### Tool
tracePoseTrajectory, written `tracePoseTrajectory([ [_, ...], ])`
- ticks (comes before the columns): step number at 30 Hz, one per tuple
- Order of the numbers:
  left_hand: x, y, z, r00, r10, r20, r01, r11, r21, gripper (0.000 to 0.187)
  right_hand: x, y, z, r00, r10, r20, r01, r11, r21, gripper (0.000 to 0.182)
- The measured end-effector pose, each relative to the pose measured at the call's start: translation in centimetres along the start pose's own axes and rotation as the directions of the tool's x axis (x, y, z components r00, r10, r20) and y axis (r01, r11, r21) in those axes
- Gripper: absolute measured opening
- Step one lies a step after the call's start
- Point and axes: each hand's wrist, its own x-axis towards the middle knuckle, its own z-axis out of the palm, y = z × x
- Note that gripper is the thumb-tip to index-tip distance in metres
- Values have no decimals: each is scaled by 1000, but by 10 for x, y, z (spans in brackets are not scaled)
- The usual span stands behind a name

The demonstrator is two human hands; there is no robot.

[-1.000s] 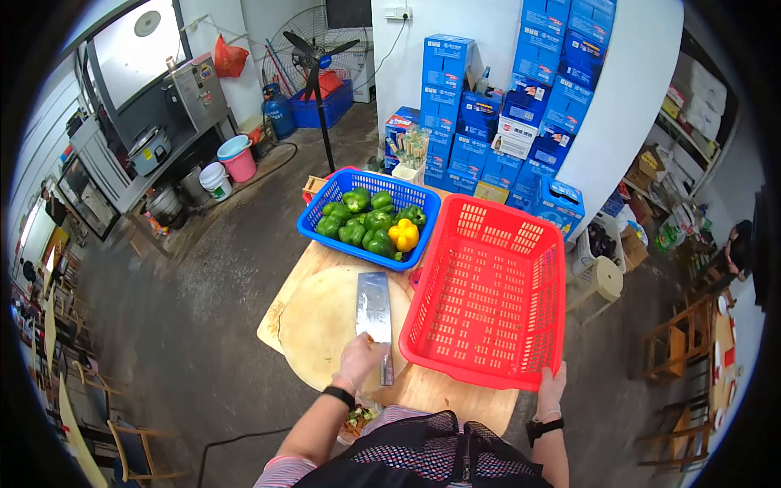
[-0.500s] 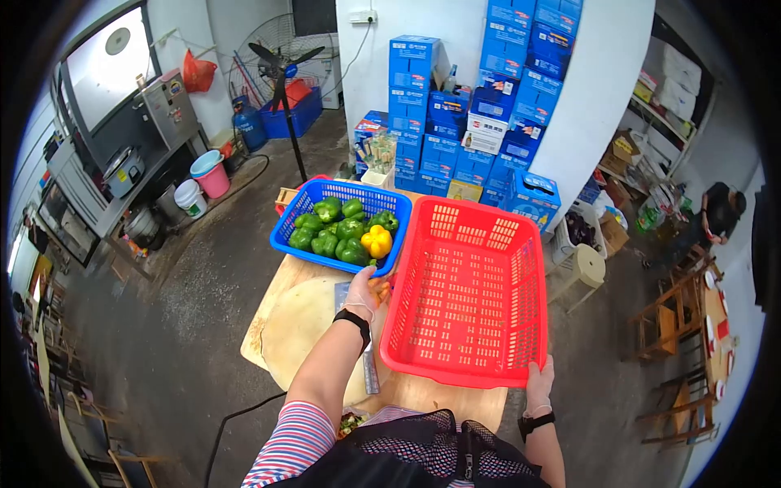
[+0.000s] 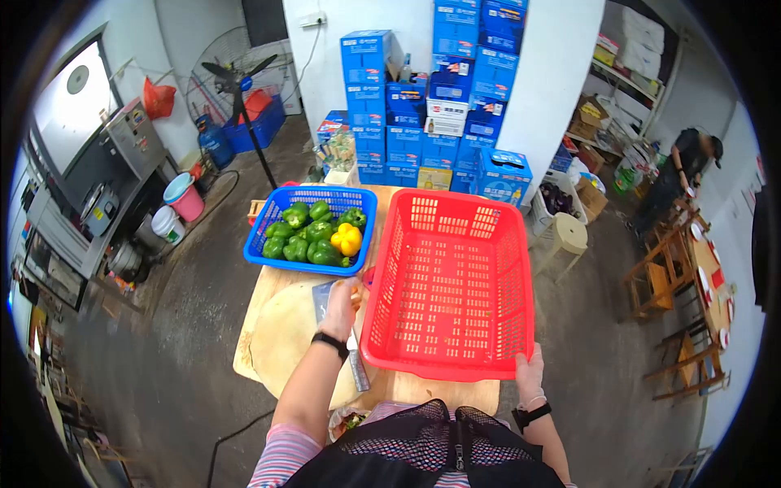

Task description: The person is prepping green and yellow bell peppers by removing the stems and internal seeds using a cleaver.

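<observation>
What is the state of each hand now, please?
Left hand: above the cleaver, grip cannot be told.
Right hand: fingers closed on the red basket rim.

Two baskets sit side by side on a wooden table (image 3: pixel 439 392): the peppers' basket (image 3: pixel 268 259) left, an empty basket (image 3: pixel 446 281) right; a cleaver (image 3: pixel 355 370), apparently flat, lies on the round board (image 3: pixel 281 337) before them.

My right hand (image 3: pixel 529 376) grips red basket (image 3: pixel 451 285) corner; left hand (image 3: pixel 340 299) over cleaver (image 3: pixel 351 342) on round board (image 3: pixel 285 337), blue basket (image 3: pixel 311 228) of peppers (image 3: pixel 313 236) beyond.
</observation>
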Motion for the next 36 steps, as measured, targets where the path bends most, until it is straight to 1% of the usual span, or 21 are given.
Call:
tracePoseTrajectory([
  [1, -18, 3, 4, 998, 51, 26, -53, 993, 106, 46, -3, 1, -1, 1000, 8, 6, -8, 1000, 19, 32],
  [3, -65, 7, 22, 989, 149, -24, -143, 976, 165, 49, -9, -8, -3, 999, 38, 27, -39, 997, 65, 32],
  [5, -77, -28, 10, 978, 173, 118, -203, 917, 344, 63, -13, -10, -8, 997, 61, 46, -66, 992, 105, 32],
  [7, -89, -66, -2, 877, 434, 204, -478, 752, 454, 73, -15, -8, -11, 994, 75, 77, -77, 997, 28, 31],
  [8, -108, -59, 3, 832, 517, 201, -511, 575, 638, 74, -18, -13, -13, 994, 74, 78, -76, 997, 25, 31],
  [11, -121, -70, -3, 850, 500, 166, -466, 565, 681, 72, -24, -27, -16, 989, 102, 107, -101, 995, -20, 29],
  [13, -134, -56, -2, 853, 499, 155, -435, 513, 740, 70, -26, -22, -19, 991, 101, 84, -108, 991, 76, 29],
  [15, -140, -55, -7, 896, 407, 178, -389, 524, 758, 68, -25, -18, -19, 993, 83, 79, -86, 996, 34, 29],
  [17, -144, -60, -11, 887, 436, 154, -402, 564, 721, 63, -26, -18, -17, 993, 71, 96, -70, 997, -11, 29],
  [19, -146, -63, -10, 812, 560, 163, -480, 483, 732, 58, -24, -21, -15, 998, 53, 42, -53, 999, 10, 29],
  [20, -148, -67, -11, 781, 609, 138, -488, 457, 744, 52, -23, -17, -16, 994, 57, 91, -56, 998, -14, 29],
  [21, -151, -75, -13, 795, 600, 90, -450, 482, 752, 52, -21, -9, -16, 996, 51, 68, -52, 999, 9, 29],
  [23, -157, -90, -15, 821, 542, -180, -400, 771, 496, 49, -17, -1, -21, 997, 43, 71, -45, 999, 23, 29],
  [24, -165, -97, -21, 808, 485, -334, -332, 843, 422, 46, -16, 3, -23, 997, 31, 72, -31, 1000, 1, 31],
  [25, -169, -107, -30, 835, 325, -443, -229, 939, 256, 49, -17, 4, -21, 998, 20, 62, -19, 1000, -11, 33],
  [27, -180, -116, -48, 877, 273, -396, 5, 819, 574, 53, -19, -1, -18, 998, 10, 66, -10, 1000, -3, 33],
  [28, -184, -120, -50, 871, 279, -404, 6, 816, 577, 53, -20, -4, -17, 998, -2, 68, 2, 1000, -4, 32],
  [30, -192, -124, -50, 942, 297, -155, -50, 584, 810, 59, -20, -7, -15, 996, -2, 86, -1, 999, 37, 32],
  [31, -192, -125, -47, 941, 297, -161, -46, 583, 811, 59, -21, -7, -16, 996, -4, 92, -2, 997, 71, 31],
  [33, -185, -126, -34, 936, 335, -105, -46, 415, 908, 62, -18, 1, -20, 994, -12, 105, 8, 999, 38, 30],
  [36, -167, -124, -28, 941, 294, -165, 38, 392, 919, 65, -15, 11, -21, 994, -36, 105, 32, 999, 35, 31],
])
